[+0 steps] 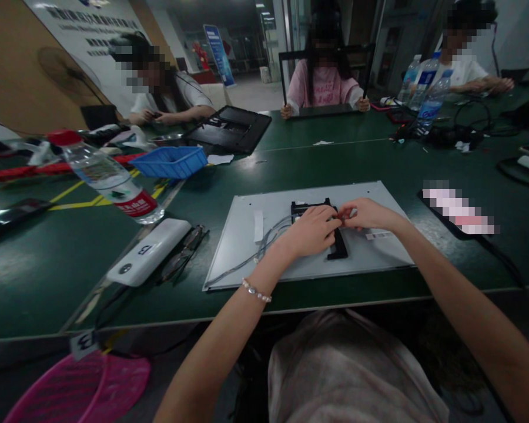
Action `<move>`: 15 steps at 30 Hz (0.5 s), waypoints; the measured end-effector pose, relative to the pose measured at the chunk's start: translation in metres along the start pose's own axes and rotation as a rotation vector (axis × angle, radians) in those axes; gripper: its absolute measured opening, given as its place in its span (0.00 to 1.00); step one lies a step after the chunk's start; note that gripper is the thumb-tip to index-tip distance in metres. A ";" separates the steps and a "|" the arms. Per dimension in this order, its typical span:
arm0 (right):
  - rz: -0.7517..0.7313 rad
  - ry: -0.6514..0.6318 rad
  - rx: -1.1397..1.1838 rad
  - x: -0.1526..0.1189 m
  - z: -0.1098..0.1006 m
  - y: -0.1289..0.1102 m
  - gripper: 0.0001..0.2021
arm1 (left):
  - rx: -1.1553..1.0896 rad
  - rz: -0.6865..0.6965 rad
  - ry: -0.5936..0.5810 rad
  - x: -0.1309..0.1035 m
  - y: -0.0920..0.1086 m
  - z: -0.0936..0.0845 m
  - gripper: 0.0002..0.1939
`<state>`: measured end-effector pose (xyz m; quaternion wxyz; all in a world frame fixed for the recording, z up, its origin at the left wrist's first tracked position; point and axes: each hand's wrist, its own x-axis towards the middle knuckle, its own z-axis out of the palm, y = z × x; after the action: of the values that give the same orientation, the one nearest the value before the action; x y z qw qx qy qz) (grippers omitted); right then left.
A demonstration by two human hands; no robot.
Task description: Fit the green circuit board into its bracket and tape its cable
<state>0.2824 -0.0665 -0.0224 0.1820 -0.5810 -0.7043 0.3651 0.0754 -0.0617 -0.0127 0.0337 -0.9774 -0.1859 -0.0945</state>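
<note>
Location: an electronics assembly workshop, by appearance. Indicators: a long, green-topped worktable [264, 171] with yellow tape lines [77, 205]; a blue, rectangular plastic bin [170, 170]; a flat, light-grey rectangular panel [240, 229]; a black, rectangular frame [326, 110] held by a pink-clothed co-worker [321, 88].

Tan wall [9, 64] stands bhnd lg grn tbl [295, 167].

The flat table [291, 167] is dark green, with yellow tape lines [77, 205] at left. At centre, the rectangular metal panel [308, 264] is pale grey, the angular plastic bracket [341, 244] black, the thin cables [271, 232] grey. Upper left, the plastic tray [171, 167] is blue, the clear bottle [110, 179] red-capped. Lower left, the mesh basket [83, 388] is magenta.
</note>
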 end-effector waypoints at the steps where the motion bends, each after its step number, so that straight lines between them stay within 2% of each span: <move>1: 0.000 -0.007 0.002 0.000 0.000 0.000 0.10 | 0.010 0.000 0.003 0.000 0.000 0.001 0.13; 7: 0.012 -0.041 0.013 -0.001 0.000 0.001 0.10 | 0.044 -0.007 0.017 -0.002 0.003 0.000 0.13; 11: 0.016 -0.046 0.071 -0.004 -0.004 0.001 0.10 | 0.042 -0.025 0.050 -0.003 0.000 -0.007 0.14; 15: 0.005 -0.001 0.102 -0.006 -0.010 0.001 0.09 | 0.120 -0.197 0.106 -0.011 -0.015 -0.024 0.17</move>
<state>0.2920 -0.0688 -0.0155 0.2100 -0.5726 -0.6833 0.4013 0.0559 -0.0545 0.0094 0.0927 -0.9443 -0.2841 -0.1376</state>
